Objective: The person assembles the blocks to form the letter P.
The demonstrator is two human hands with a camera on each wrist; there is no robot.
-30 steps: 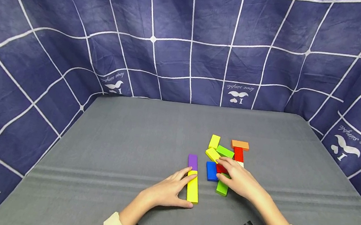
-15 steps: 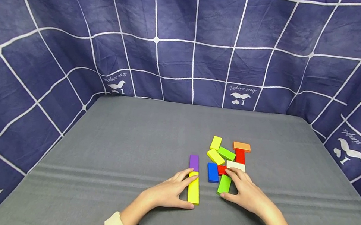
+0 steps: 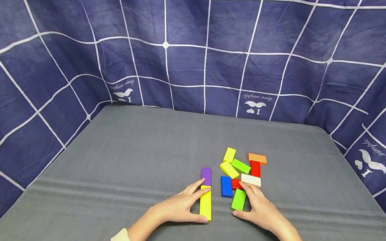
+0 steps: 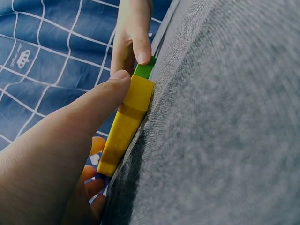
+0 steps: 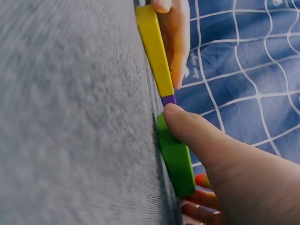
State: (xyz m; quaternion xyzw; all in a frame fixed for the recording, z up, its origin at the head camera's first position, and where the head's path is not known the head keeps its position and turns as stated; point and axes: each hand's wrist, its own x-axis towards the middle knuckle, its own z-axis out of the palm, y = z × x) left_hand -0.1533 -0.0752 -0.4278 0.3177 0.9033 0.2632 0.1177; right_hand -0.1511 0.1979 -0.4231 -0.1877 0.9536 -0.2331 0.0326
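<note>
My left hand [image 3: 180, 203] spans a long yellow block [image 3: 205, 206], thumb at its near end and fingertips toward its far end. A purple block [image 3: 206, 176] lies end to end with it, beyond the fingers. In the left wrist view, the thumb [image 4: 117, 82] presses the yellow block's end. My right hand [image 3: 261, 209] holds a green block [image 3: 238, 200] lengthwise, with the thumb [image 5: 180, 119] at its near end in the right wrist view. The index fingertip reaches the small visible part of a red block [image 3: 236, 184], beside a blue block [image 3: 226, 187].
Behind the right hand lie a white block [image 3: 251, 179], another red block [image 3: 255, 168], an orange block [image 3: 257, 159], a second green block [image 3: 241, 166] and two yellow blocks [image 3: 229, 169]. A grey cloth-covered table [image 3: 131, 149] runs back to a blue gridded curtain [image 3: 185, 63].
My right hand has drawn back and rightward from the pile, uncovering the white block. Its thumb has come to the green block's near end. The left hand keeps its place on the yellow block.
</note>
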